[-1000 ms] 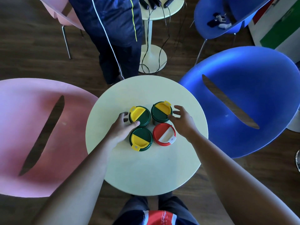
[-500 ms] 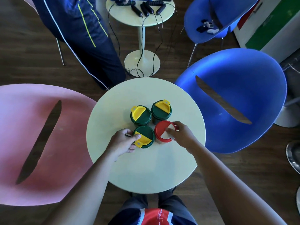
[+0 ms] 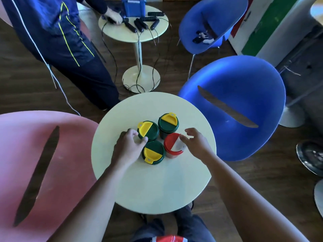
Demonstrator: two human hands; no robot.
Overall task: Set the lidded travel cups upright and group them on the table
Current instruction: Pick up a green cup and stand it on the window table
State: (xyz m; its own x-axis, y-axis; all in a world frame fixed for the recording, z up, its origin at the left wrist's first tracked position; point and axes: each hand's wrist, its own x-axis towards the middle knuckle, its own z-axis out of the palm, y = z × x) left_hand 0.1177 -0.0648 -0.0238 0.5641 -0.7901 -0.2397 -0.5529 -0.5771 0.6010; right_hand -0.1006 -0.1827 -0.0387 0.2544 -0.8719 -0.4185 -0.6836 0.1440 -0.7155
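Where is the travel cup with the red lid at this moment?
In the head view, the red-lidded travel cup stands on the round cream table, at the near right of the four-cup group, beside the right hand.

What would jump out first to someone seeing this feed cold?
Four lidded cups stand upright in a tight cluster at the middle of the round pale table: three green-and-yellow lidded ones and one red-lidded cup. The left hand rests against the left pair, and the right hand touches the red lid's edge. A big blue chair sits to the right and a pink chair to the left.
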